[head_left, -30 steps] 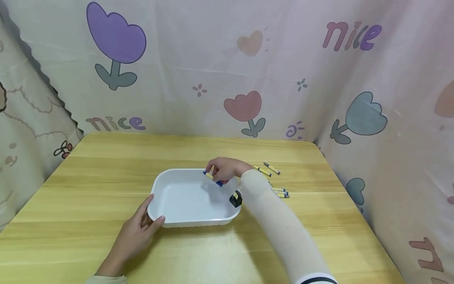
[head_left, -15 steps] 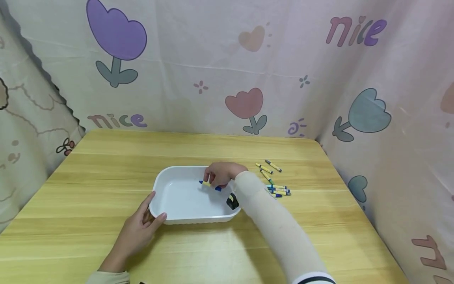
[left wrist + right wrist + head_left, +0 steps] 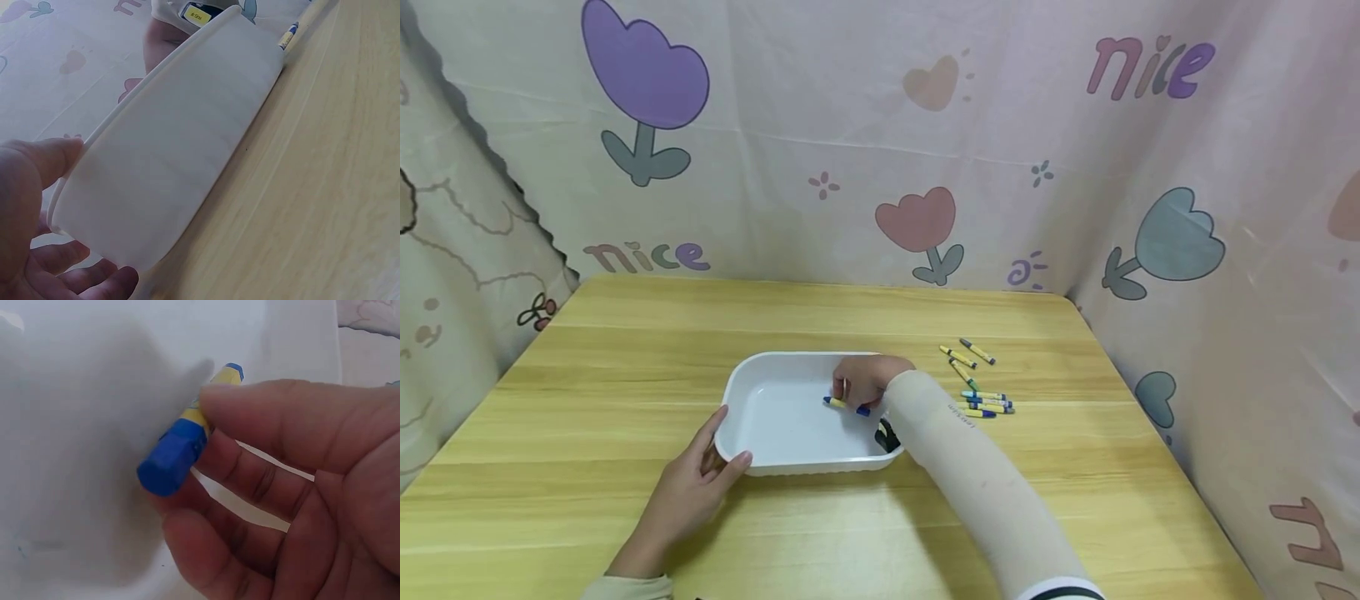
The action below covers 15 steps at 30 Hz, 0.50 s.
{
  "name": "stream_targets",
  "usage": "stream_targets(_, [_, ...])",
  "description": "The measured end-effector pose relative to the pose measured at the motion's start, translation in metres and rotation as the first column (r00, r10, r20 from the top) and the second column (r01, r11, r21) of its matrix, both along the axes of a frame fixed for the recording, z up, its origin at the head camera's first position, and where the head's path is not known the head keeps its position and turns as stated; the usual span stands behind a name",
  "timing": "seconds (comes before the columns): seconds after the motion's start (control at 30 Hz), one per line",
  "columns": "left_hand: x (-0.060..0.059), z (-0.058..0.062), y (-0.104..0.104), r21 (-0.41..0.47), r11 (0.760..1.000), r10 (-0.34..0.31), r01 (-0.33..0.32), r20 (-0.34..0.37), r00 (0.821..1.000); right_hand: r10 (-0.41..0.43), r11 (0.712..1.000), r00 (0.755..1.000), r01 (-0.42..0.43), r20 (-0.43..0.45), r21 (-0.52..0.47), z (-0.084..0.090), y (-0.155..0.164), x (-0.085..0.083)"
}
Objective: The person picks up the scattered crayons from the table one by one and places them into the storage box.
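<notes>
A white plastic tray (image 3: 752, 379) sits on the wooden table. My right hand (image 3: 861, 382) is inside the tray, low over its floor, pinching a blue crayon with a yellow wrapper (image 3: 846, 406) between thumb and fingers; the right wrist view shows the crayon (image 3: 187, 434) close up against the tray's white floor. My left hand (image 3: 696, 483) grips the tray's near-left corner, thumb on the rim (image 3: 159, 94) and fingers below the outer wall (image 3: 175, 181).
Several more crayons (image 3: 981, 400) lie loose on the table right of the tray, two (image 3: 966, 352) further back. A flower-print curtain (image 3: 880, 142) closes off the back and sides. A black wrist camera (image 3: 886, 435) hangs under my right forearm.
My right hand has carried the blue crayon from above the tray's far rim down and inward to just over the tray floor. The left hand has stayed on the corner.
</notes>
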<state>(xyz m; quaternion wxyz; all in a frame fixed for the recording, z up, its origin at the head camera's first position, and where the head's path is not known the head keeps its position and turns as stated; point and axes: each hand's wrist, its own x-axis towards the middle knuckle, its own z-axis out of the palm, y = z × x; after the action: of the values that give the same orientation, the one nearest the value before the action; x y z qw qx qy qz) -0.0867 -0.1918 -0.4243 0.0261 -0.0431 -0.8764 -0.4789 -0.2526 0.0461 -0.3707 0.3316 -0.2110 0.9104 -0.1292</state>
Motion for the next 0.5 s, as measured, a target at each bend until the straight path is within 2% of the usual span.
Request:
stream_targets(0.2, [0.0013, -0.0008, -0.0012, -0.007, 1.0, 0.004, -0.004, 0.003, 1.0, -0.001, 0.999, 0.999, 0.003, -0.034, 0.043, -0.0018, -0.0028, 0.0024])
stream_targets(0.5, [0.0005, -0.0017, -0.0011, -0.002, 1.0, 0.007, -0.007, -0.005, 1.0, -0.027, 0.998, 0.998, 0.03, -0.048, 0.052, -0.0044, -0.0034, 0.0013])
